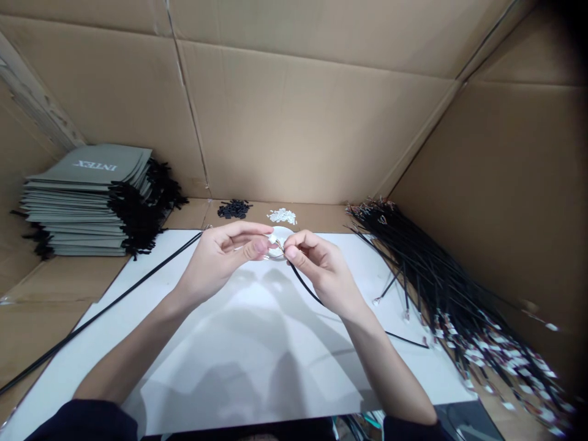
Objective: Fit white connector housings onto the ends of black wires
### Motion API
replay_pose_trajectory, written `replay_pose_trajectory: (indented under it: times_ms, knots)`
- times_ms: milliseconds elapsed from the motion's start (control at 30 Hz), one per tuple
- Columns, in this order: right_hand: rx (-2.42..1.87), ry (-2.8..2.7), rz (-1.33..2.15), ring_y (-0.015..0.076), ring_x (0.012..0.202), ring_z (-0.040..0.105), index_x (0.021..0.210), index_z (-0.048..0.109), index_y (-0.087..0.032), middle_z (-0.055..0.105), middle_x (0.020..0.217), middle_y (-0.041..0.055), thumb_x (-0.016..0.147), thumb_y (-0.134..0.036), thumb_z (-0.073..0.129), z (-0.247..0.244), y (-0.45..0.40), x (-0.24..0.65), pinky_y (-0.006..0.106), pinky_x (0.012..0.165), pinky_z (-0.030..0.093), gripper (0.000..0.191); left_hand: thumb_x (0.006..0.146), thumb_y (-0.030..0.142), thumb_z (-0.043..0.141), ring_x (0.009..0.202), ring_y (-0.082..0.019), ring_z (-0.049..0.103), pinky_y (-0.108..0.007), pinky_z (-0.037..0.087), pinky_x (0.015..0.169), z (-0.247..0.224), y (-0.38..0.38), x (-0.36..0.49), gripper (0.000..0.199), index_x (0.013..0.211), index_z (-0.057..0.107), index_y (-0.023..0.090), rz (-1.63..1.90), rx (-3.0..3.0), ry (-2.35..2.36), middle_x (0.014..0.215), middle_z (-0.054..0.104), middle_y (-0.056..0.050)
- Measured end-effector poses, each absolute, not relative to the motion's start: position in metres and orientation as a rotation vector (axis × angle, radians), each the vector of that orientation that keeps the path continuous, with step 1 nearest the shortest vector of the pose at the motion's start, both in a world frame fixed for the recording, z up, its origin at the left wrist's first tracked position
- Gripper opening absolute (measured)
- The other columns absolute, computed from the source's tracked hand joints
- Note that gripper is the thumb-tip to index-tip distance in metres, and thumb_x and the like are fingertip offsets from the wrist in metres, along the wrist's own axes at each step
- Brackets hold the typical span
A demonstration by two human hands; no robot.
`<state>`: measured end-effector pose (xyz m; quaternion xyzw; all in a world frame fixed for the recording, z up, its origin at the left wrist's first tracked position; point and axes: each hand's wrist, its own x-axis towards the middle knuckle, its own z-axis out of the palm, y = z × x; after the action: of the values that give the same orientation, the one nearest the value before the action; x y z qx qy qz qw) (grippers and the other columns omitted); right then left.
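My left hand pinches a small white connector between thumb and fingers. My right hand pinches the thin wire ends of a black cable right against that connector. The cable runs under my right wrist and out to the right over the white sheet. Both hands meet above a small white dish, mostly hidden behind the fingers.
A large bundle of black cables with white connectors lies at the right. A stack of grey INTEX bags sits back left. Small piles of black parts and white parts lie behind. One long black cable crosses the left. Cardboard walls surround.
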<state>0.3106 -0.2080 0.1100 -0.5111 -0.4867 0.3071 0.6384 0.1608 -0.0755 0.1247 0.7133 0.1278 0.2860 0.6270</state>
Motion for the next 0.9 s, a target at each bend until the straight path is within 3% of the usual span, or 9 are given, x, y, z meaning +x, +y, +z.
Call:
replay_pose_trajectory:
  times_ms: [167, 300, 567, 667, 900]
  knots:
    - [-1.128, -1.093, 0.718, 0.0134, 0.073, 0.044, 0.086, 0.060, -0.019, 0.051, 0.080, -0.0005, 0.097, -0.032, 0.061, 0.110, -0.208, 0.313, 0.027, 0.067, 0.034, 0.018, 0.090, 0.027, 0.070, 0.099, -0.016, 0.068, -0.025, 0.054, 0.087, 0.127, -0.078, 0.158, 0.007, 0.088, 0.071, 0.021, 0.917, 1.946, 0.226, 0.106, 0.072, -0.003]
    - [-1.153, -1.100, 0.661, 0.0133, 0.071, 0.043, 0.086, 0.059, -0.019, 0.051, 0.079, -0.0007, 0.098, -0.032, 0.060, 0.112, -0.208, 0.311, 0.026, 0.066, 0.035, 0.017, 0.088, 0.020, 0.069, 0.106, -0.018, 0.065, -0.031, 0.047, 0.097, 0.131, -0.079, 0.154, 0.003, 0.087, 0.071, 0.021, 0.979, 2.200, 0.174, 0.115, 0.069, -0.003]
    - [-1.173, -1.090, 0.708, 0.0190, 0.098, 0.060, 0.105, 0.067, -0.023, 0.063, 0.107, 0.0051, 0.098, -0.034, 0.060, 0.112, -0.212, 0.309, 0.034, 0.088, 0.045, 0.015, 0.086, 0.014, 0.066, 0.105, -0.020, 0.065, -0.034, 0.049, 0.094, 0.133, -0.082, 0.152, 0.007, 0.085, 0.070, 0.020, 1.097, 2.321, 0.156, 0.115, 0.069, -0.004]
    - [-1.135, -1.105, 0.784, 0.0184, 0.099, 0.061, 0.103, 0.068, -0.023, 0.064, 0.105, 0.0047, 0.097, -0.032, 0.061, 0.112, -0.211, 0.307, 0.035, 0.092, 0.046, 0.013, 0.085, 0.011, 0.066, 0.105, -0.023, 0.064, -0.038, 0.049, 0.093, 0.133, -0.082, 0.153, 0.009, 0.082, 0.071, 0.019, 1.215, 2.414, 0.139, 0.116, 0.069, -0.008]
    - [-0.935, -1.014, 0.910, 0.0132, 0.076, 0.063, 0.094, 0.060, -0.021, 0.064, 0.087, 0.0006, 0.089, -0.025, 0.072, 0.104, -0.202, 0.303, 0.028, 0.074, 0.052, 0.013, 0.075, 0.007, 0.072, 0.110, -0.027, 0.063, -0.043, 0.054, 0.093, 0.128, -0.072, 0.159, 0.014, 0.081, 0.068, 0.020, 1.610, 2.671, -0.030, 0.124, 0.064, -0.009]
